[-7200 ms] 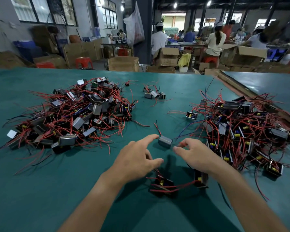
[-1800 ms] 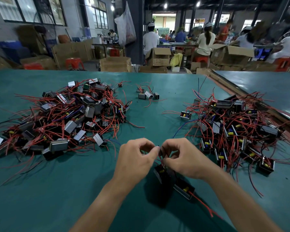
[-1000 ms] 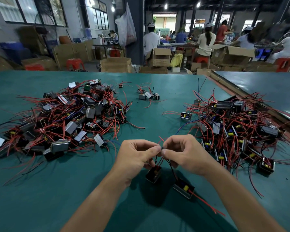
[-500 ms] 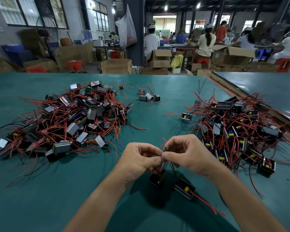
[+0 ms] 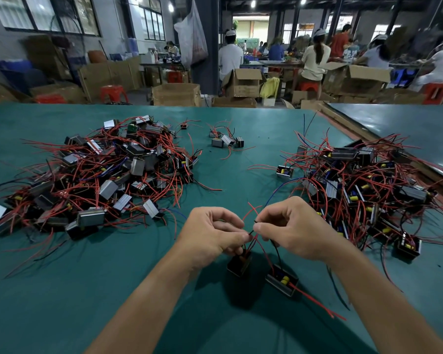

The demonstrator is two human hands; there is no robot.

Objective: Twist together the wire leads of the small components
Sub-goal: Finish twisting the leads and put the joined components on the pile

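Mid-twist: I pinch two components' leads together above the green surface (image 5: 62, 290).

My left hand (image 5: 210, 236) and right hand (image 5: 294, 228) are both closed narrow on the wire leads (image 5: 251, 232); one small component (image 5: 239, 263) dangles, the other (image 5: 281, 279) rests below. Next, I judge, roll the fingertips oppositely to tighten the twist.

A factory assembly floor.
Long green counter (image 5: 62, 290) heaped with wired components (image 5: 108, 175); cardboard boxes (image 5: 175, 94), red stools (image 5: 113, 92), capped workers (image 5: 230, 60) behind.
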